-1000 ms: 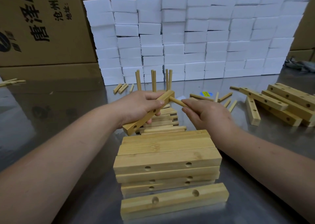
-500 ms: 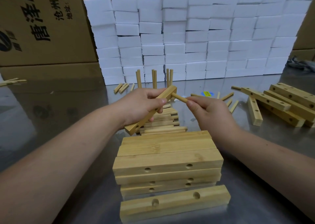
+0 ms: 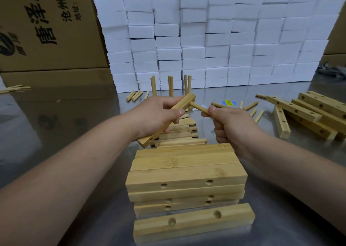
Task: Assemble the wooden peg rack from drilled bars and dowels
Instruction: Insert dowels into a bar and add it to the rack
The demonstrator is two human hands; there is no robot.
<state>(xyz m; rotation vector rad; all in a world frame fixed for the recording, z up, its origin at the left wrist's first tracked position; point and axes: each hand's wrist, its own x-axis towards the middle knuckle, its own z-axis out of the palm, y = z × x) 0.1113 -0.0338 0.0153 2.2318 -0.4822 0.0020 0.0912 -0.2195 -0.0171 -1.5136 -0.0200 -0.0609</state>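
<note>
Left hand (image 3: 157,114): raised over the bench (image 3: 65,114); fingers (image 3: 169,102) and thumb are clamped round a drilled bar (image 3: 184,103).
Drilled bar: held in the air at a slant, upper end toward 1 o'clock, lower end toward 7 o'clock.
Right hand (image 3: 230,126): at 3 o'clock of the left hand; fingers (image 3: 219,126) are curled shut on a dowel (image 3: 198,108).
Dowel: its far tip is set against the side of the bar's upper end; how deep it is seated cannot be told.
Bar stack (image 3: 187,176): laid at 6 o'clock of the hands, holes facing the viewer.
Single bar (image 3: 192,223): laid nearest the viewer, just beside the stack.
Bar pile (image 3: 309,114): heaped at 3 o'clock.
Upright dowels (image 3: 170,84): seen at 12 o'clock behind the hands.
Loose dowels (image 3: 134,96): scattered at 11 o'clock.
White blocks (image 3: 215,39): walled up at 12 o'clock.
Cardboard boxes (image 3: 46,30): stacked at 10 o'clock.
</note>
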